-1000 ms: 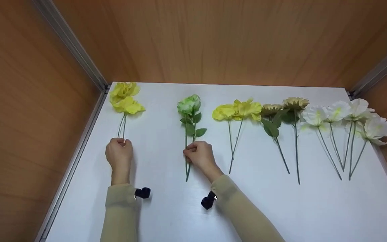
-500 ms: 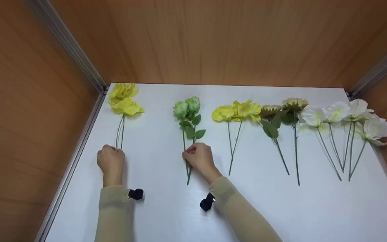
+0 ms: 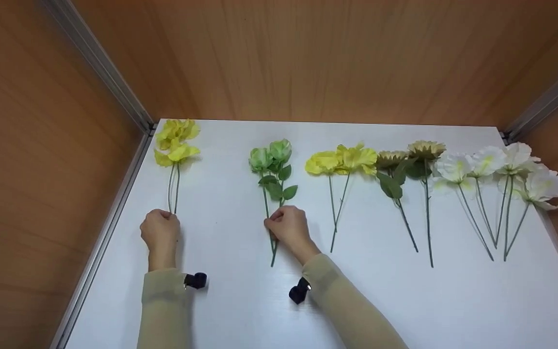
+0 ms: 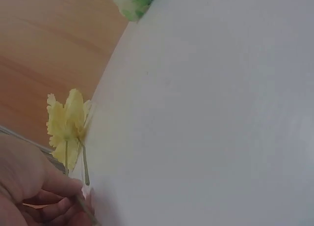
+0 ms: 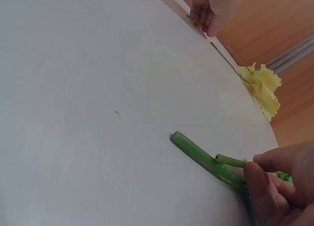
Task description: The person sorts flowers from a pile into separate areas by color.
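Observation:
At the left, my left hand pinches a thin stem of a yellow flower, the lower of two overlapping yellow blooms. The upper yellow flower lies just behind it, and its stem end shows apart from the fingers in the left wrist view. Further right, my right hand pinches a green stem between thumb and fingertips. Another, thicker green stem lies on the table beneath it. Two pale green roses with leaves sit side by side above that hand.
Right of my right hand lie two yellow flowers, two beige flowers with dark leaves, and several white flowers. Wooden panels border the white table at the back and sides.
My left hand has moved left and nearer, and the lower yellow bloom has turned and shifted left. One green rose has spread left from the other. My right hand has barely moved.

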{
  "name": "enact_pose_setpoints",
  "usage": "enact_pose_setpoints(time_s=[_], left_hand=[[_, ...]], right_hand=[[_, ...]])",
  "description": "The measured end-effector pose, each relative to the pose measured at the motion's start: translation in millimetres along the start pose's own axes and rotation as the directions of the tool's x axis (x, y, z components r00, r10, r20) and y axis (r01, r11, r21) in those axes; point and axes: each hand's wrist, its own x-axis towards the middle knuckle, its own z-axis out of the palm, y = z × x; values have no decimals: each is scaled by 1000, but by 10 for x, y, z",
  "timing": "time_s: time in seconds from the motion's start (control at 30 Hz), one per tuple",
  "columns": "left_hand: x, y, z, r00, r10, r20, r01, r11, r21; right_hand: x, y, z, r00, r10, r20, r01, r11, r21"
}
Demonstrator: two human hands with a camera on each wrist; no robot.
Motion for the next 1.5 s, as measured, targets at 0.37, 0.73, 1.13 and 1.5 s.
enact_pose_setpoints(time_s=[0.37, 0.73, 1.13, 1.5], left_hand=[[-147, 264, -68, 989, -132, 62, 146, 864, -482], [-762, 673, 166, 980, 16, 200, 132, 700, -702], [-1428, 1014, 614, 948, 206, 243, 46, 668, -743], [-1809, 1174, 938, 895, 349, 277, -49, 694, -718]], right_hand=[[-21, 5, -84, 1000, 16, 21, -17, 997, 69], [-97, -128, -294, 998, 59, 23, -63, 907, 416], [-332, -187, -519, 1000, 17, 17, -24, 823, 568], [-478, -110, -642, 995, -75, -69, 101, 810, 578]])
